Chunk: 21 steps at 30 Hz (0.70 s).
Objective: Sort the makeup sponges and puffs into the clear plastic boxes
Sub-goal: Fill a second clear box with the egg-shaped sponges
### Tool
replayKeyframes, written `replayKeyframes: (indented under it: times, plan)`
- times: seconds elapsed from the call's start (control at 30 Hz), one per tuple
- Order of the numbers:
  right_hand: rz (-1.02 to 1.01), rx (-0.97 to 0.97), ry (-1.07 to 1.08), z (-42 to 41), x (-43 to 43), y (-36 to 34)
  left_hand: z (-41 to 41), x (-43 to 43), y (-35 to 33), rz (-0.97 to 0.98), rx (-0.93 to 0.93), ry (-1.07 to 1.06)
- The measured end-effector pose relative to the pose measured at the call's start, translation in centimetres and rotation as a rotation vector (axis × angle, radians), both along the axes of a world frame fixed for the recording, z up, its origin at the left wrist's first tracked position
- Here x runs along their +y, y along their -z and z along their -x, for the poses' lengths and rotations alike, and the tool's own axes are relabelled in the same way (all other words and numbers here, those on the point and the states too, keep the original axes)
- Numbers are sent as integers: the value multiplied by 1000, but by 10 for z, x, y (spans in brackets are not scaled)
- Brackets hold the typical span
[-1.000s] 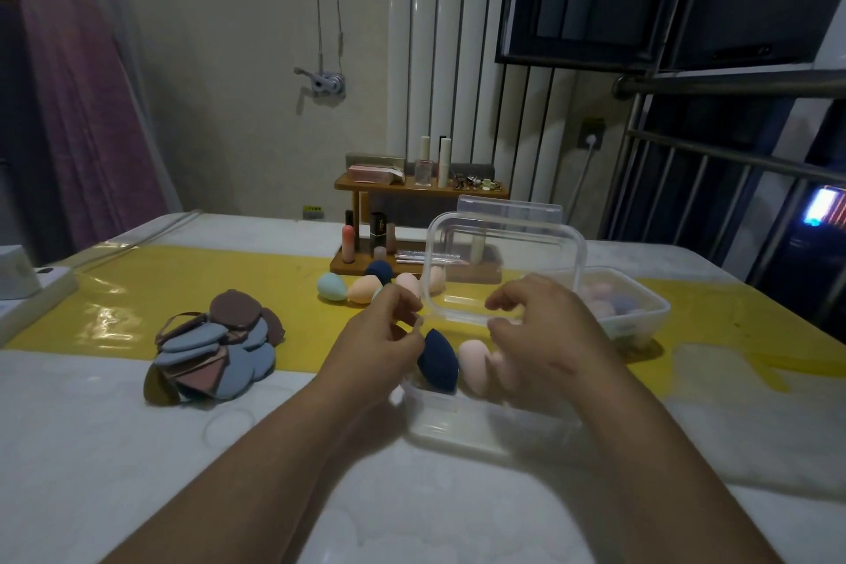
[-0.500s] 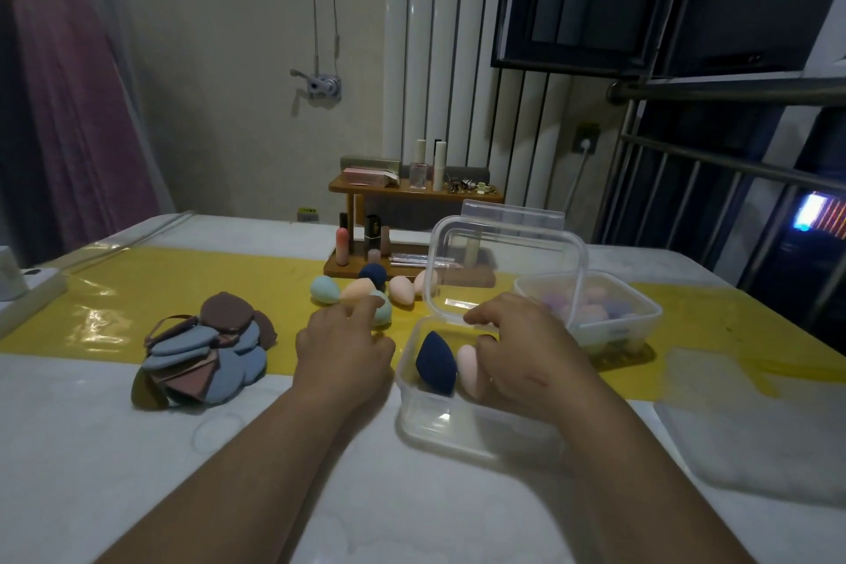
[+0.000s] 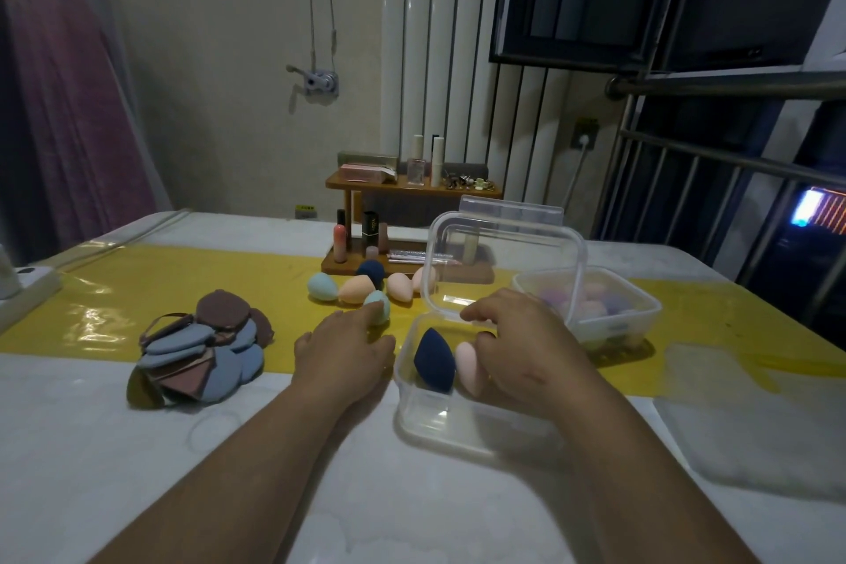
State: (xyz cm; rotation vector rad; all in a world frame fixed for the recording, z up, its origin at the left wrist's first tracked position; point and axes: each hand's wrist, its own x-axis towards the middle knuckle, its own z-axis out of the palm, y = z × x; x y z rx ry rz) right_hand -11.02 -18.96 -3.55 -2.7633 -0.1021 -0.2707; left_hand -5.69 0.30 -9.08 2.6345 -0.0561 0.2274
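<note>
Reaching: left hand [image 3: 341, 350], fingers loose, touches pale-teal egg-shaped foam sponge [image 3: 379, 306] beside clear plastic box [image 3: 439, 426]; right hand [image 3: 517, 353] grip unclear. Nudge could roll sponge away.

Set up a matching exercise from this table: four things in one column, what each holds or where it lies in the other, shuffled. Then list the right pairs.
Things:
1. pile of flat puffs
2. near clear box
3. far clear box
4. wooden rack

Places and contents:
A. carries lipsticks and bottles
B. holds a navy sponge beside a pale pink sponge
C. lies left of both boxes, straddling the near edge of the yellow strip
D. holds many pastel sponges

Pairs: 1-C, 2-B, 3-D, 4-A
</note>
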Motion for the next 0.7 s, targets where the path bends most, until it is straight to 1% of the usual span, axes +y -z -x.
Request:
replayKeyframes:
  times: [0.1, 0.2, 0.3, 0.4, 0.47, 0.53, 0.6, 0.7]
  plan:
    - [5, -1, 0, 1, 1, -1, 0, 2, 1, 106, -128, -69]
    - [23, -3, 0, 2, 1, -1, 1, 5, 1, 162, -255, -105]
    - [4, -14, -7, 3, 2, -1, 5, 5, -6, 321, -331, -68]
    - [-52, -74, -28, 2, 3, 1, 11, 4, -17, 531, -391, 62]
    - [-89, -122, -46, 2, 4, 3, 15, 2, -21, 635, -394, 154]
    - [-139, -149, -74, 2, 4, 4, 21, -1, -24, 743, -333, 239]
    - [-197, -166, -109, 2, 5, 5, 25, -4, -25, 779, -297, 303]
    - [-297, -182, -166, 4, 7, 5, 28, -6, -25, 777, -267, 368]
